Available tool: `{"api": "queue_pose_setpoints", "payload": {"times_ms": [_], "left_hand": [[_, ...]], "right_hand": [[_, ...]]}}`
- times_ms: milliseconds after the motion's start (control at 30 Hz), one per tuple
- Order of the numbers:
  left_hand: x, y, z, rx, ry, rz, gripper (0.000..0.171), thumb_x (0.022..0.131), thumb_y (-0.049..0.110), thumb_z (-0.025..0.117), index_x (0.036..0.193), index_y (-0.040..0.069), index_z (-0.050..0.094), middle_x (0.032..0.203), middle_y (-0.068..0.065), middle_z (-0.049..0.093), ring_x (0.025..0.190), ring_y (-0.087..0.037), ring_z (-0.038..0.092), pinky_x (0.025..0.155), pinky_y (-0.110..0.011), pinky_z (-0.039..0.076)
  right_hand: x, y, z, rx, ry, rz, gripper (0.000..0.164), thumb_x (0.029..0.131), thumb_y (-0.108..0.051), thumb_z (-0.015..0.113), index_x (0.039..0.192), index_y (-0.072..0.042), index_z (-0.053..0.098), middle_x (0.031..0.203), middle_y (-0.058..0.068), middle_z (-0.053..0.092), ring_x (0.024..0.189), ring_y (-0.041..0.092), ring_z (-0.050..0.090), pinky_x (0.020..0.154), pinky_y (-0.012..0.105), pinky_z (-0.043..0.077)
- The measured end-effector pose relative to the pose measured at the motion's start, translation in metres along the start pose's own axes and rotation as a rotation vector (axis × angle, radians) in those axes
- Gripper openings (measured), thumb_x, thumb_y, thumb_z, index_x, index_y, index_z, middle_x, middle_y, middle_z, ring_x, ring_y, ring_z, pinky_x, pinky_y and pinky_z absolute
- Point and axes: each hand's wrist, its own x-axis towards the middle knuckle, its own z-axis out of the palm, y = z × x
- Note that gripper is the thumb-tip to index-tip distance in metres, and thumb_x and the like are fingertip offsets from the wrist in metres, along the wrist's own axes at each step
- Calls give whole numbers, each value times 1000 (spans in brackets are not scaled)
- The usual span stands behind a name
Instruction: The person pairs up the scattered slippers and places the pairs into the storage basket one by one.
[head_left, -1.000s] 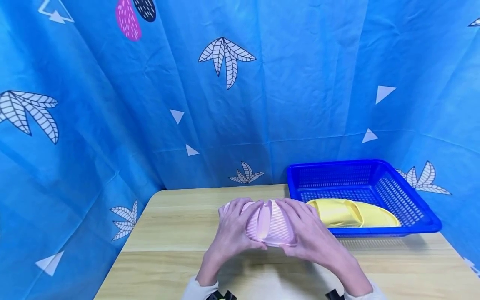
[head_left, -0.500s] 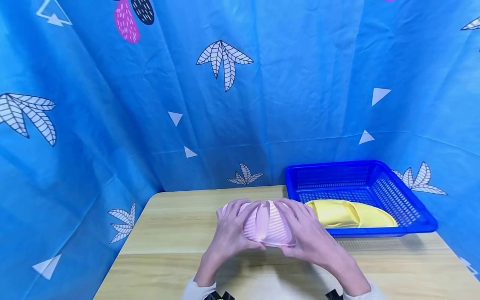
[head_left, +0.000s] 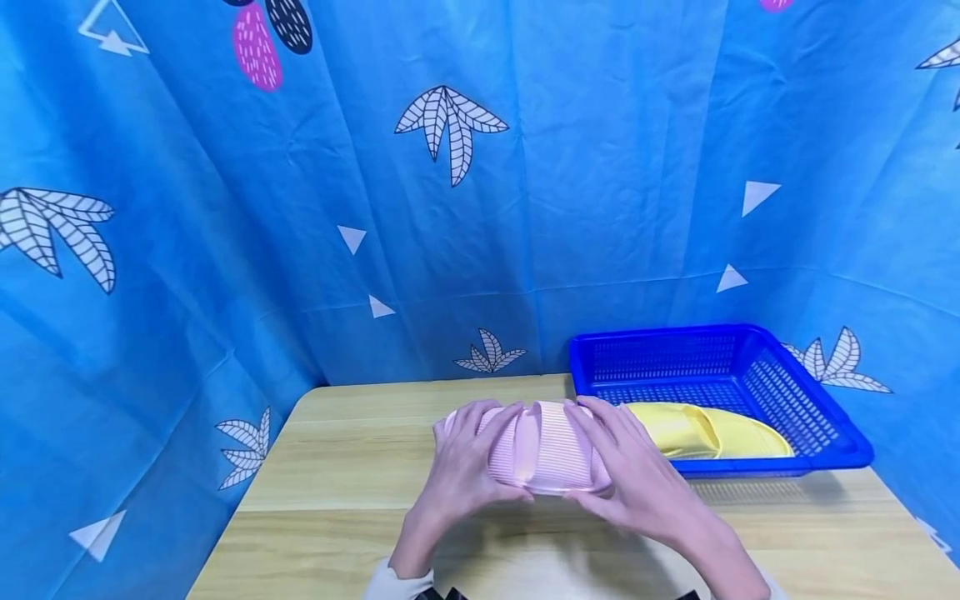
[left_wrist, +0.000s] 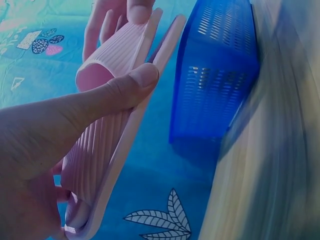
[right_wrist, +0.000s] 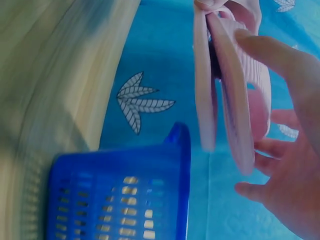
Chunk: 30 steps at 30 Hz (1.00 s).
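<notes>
In the head view, a pair of pink slippers (head_left: 558, 457) with ribbed straps is held up over the table between both hands. My left hand (head_left: 467, 458) grips the left part, its thumb across the side of a sole in the left wrist view. The right hand (head_left: 637, 471) holds the right part, fingers over the top and thumb at the near edge. From the right wrist, two pink soles (right_wrist: 235, 100) show side by side with a narrow gap between them, and the right thumb touches a strap.
A blue plastic basket (head_left: 750, 467) with perforated walls stands at the table's back right. Inside it lies yellow slipper footwear (head_left: 675, 429), partly hidden by the right hand. A wooden table (head_left: 352, 475) lies below; a blue patterned curtain (head_left: 600, 167) hangs behind.
The right hand has shifted slightly to the right and spread its fingers a little, leaving more of the pink strap visible. The left hand stays nearly in place.
</notes>
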Motion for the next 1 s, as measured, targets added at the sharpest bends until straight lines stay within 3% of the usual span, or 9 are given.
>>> {"api": "queue_pose_setpoints", "payload": {"times_ms": [133, 267, 533, 667, 1000], "left_hand": [[0, -1, 0, 10, 2, -17, 116, 48, 71, 92, 150, 32, 51, 139, -2, 55, 129, -25, 48, 96, -54, 36], [0, -2, 0, 17, -4, -29, 117, 48, 73, 91, 151, 34, 50, 140, -1, 55, 130, -24, 47, 94, -52, 36], [0, -3, 0, 13, 4, -31, 116, 49, 73, 91, 151, 33, 50, 140, -1, 55, 130, -24, 48, 92, -50, 36], [0, -3, 0, 6, 7, -39, 116, 49, 73, 91, 151, 33, 50, 140, -1, 55, 130, -23, 48, 92, -50, 35], [0, -4, 0, 14, 6, -49, 116, 51, 74, 90, 152, 34, 49, 139, -1, 55, 130, -23, 47, 92, -48, 36]], "right_hand": [[-9, 6, -4, -2, 26, 30, 94, 82, -52, 82, 158, -14, 40, 154, 10, 44, 139, 29, 44, 111, 55, 38], [-19, 13, -9, -22, 46, 61, 81, 89, -44, 77, 157, -18, 42, 152, 9, 48, 137, 29, 46, 108, 54, 39], [-40, 32, -27, -47, 100, 101, 61, 93, -24, 72, 150, -16, 52, 147, 10, 52, 135, 32, 47, 115, 45, 30], [-51, 42, -35, -63, 130, 105, 55, 96, -25, 68, 148, -13, 55, 145, 12, 54, 133, 35, 48, 119, 39, 23], [-80, 67, -49, -128, 207, 93, 46, 106, -37, 51, 140, -7, 61, 141, 15, 57, 128, 39, 49, 120, 35, 21]]}}
